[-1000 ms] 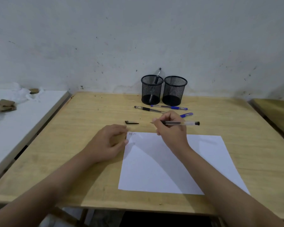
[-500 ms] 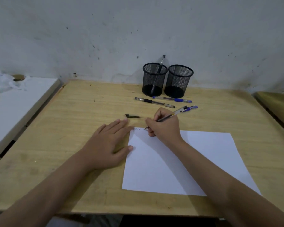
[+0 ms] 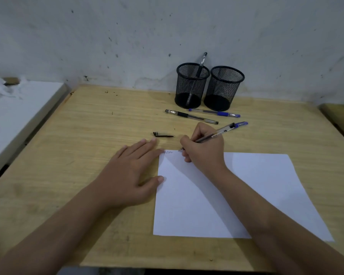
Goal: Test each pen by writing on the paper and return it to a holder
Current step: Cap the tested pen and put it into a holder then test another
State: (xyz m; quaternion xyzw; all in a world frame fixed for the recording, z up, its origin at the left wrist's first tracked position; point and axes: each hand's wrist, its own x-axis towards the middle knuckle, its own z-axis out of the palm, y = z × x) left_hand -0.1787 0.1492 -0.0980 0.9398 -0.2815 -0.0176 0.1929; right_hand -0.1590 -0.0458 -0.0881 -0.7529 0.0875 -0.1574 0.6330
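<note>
Pinched pen point(image 3: 209, 137) in right hand point(image 3: 205, 149), axis toward 2 o'clock, tip at paper point(image 3: 246, 191) top edge; left hand point(image 3: 129, 175) flat, spread; holders point(image 3: 192, 86) at 12 o'clock.

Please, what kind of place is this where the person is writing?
Probably a plain study or work room, not a furnished office: a bare wooden desk pushed against a stained white wall, two black mesh pen holders and a sheet of paper for writing.

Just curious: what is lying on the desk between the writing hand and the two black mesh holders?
In the head view, two pens: a black-grip pen and a blue pen, between the right hand and the holders.
</note>
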